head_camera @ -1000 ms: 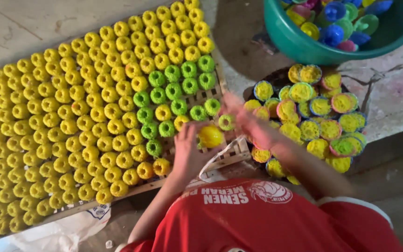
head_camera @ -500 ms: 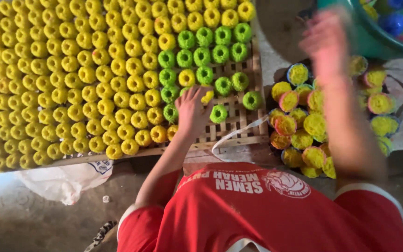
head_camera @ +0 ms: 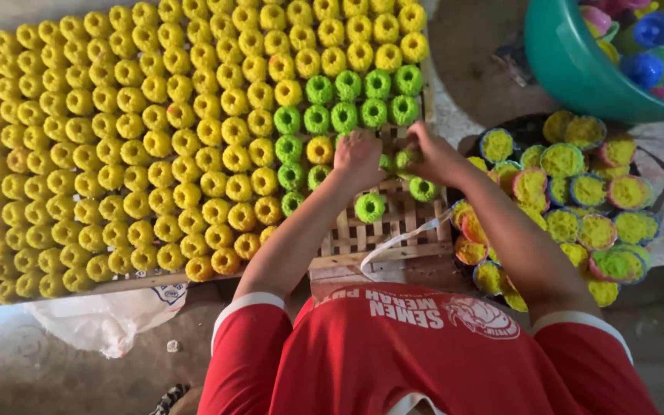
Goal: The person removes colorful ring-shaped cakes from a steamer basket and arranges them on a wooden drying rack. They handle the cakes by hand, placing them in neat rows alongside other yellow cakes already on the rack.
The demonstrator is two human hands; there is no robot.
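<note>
A slatted wooden tray (head_camera: pixel 396 224) carries rows of yellow noodle rings (head_camera: pixel 155 140) and, at its right end, green noodle rings (head_camera: pixel 347 114). My left hand (head_camera: pixel 358 158) and my right hand (head_camera: pixel 433 154) meet over the tray's bare slats just below the green rows. My right hand pinches a green ring (head_camera: pixel 405 159). My left hand is knuckles up with its fingers curled beside that ring, so what they hold is hidden. Two loose green rings (head_camera: pixel 370 207) lie on the slats just below the hands.
To the right of the tray lies a heap of small round cups (head_camera: pixel 578 192) filled with yellow and green noodle. A teal basin (head_camera: pixel 578 73) of coloured plastic cups stands at top right. A white plastic bag (head_camera: pixel 109 317) lies on the floor at lower left.
My right hand came down from the basin side to the tray and joined my left hand. The left hand let go of a yellow piece and shifted right.
</note>
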